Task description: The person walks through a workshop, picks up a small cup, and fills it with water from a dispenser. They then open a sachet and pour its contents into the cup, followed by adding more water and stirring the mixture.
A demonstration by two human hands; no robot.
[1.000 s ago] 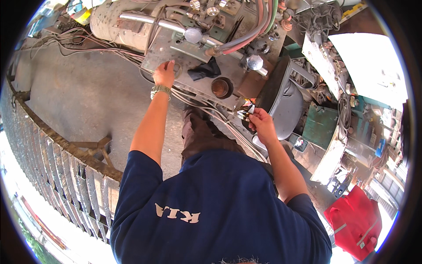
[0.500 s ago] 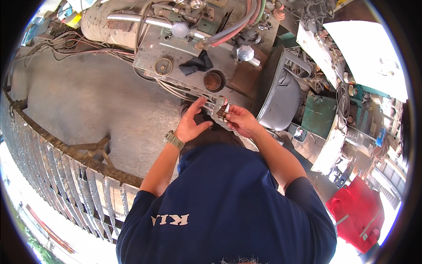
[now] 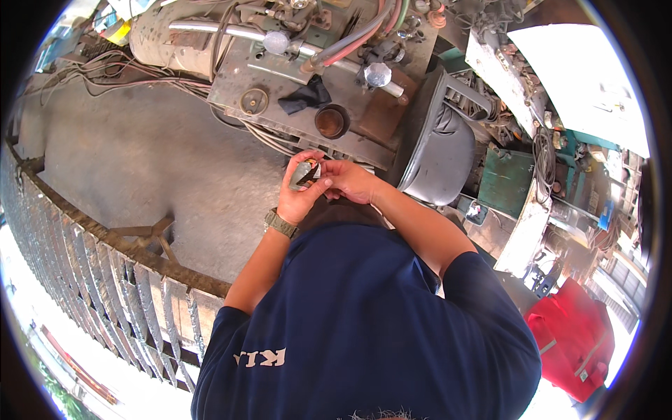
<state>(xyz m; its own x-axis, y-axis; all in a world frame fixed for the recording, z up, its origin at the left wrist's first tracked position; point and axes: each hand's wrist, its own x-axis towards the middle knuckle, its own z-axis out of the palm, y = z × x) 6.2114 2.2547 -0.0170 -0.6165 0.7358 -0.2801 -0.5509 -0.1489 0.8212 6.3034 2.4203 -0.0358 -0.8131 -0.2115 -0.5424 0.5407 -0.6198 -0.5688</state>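
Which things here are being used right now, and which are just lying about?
In use:
- small shiny thing, too small to identify
- left hand and right hand, both holding it

Seemingly just lying about:
- black cloth
- round brown pot
- grey chair
- red fabric

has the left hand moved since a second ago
Yes: the left hand moved right and toward the body, from over the metal table to outside its near edge.
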